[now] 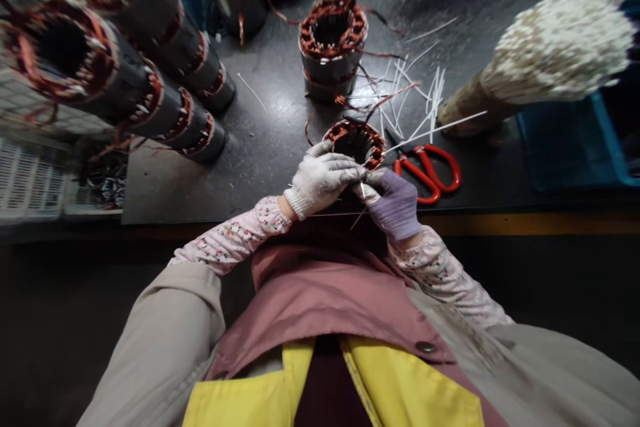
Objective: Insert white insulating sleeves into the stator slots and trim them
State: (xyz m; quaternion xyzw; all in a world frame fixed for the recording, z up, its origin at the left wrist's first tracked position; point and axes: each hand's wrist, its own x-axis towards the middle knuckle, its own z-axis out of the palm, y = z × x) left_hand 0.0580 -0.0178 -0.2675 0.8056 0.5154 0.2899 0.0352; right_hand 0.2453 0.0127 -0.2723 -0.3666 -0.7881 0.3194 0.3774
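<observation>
A short motor stator point(376, 157) with copper windings stands at the near edge of the bench. My left hand point(323, 177), in a white glove, is closed over its near left rim, fingers pressed together. My right hand point(393, 200), in a purple glove with pale fingertips, pinches at the stator's near right side, against the left fingertips. A thin white strip point(440, 129) runs from the stator's right rim out over the bench, and a short white end shows at the right fingertips. My fingers partly hide the near rim.
Red-handled scissors point(440, 170) lie to the right, beside scattered white strips point(400, 90). Another stator point(333, 47) stands behind. Stacked stators point(115, 67) lean at the left above a white basket point(30, 177). A large white-strip bundle point(560, 47) and blue bin point(570, 140) are right.
</observation>
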